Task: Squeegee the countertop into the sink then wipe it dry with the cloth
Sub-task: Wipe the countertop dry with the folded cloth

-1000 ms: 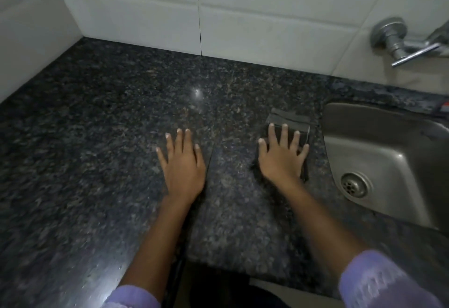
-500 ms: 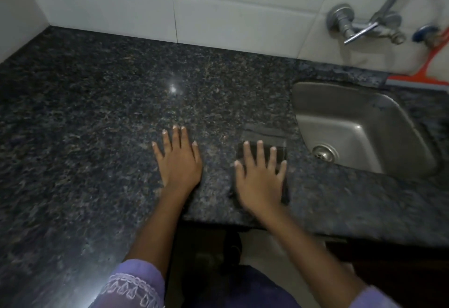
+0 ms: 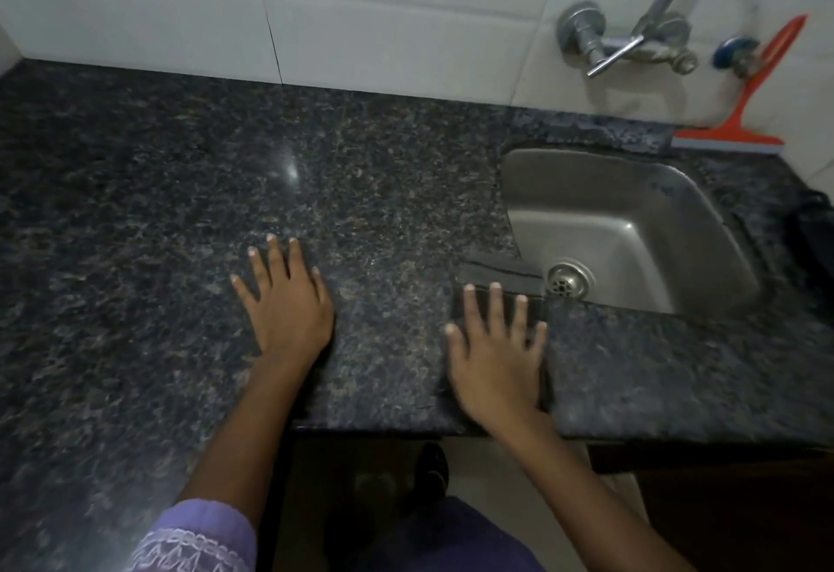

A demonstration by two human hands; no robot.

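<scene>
My right hand (image 3: 498, 357) lies flat, fingers spread, pressing a dark grey folded cloth (image 3: 501, 276) onto the black speckled granite countertop (image 3: 180, 210). The cloth's far right corner reaches the near-left rim of the steel sink (image 3: 632, 228). My left hand (image 3: 286, 300) rests palm-down and empty on the counter, about a hand's width left of the cloth. An orange squeegee (image 3: 744, 120) leans upright against the white tiled wall behind the sink, untouched.
A metal wall tap (image 3: 623, 43) with a long spout sticks out above the sink. The counter's front edge (image 3: 406, 429) runs just below my wrists, with the floor beneath. A dark object (image 3: 817, 228) sits at the far right edge.
My right hand has slid the cloth rightward along the front of the counter to the sink's rim. The view has shifted right, bringing the squeegee into sight. My left hand stays put.
</scene>
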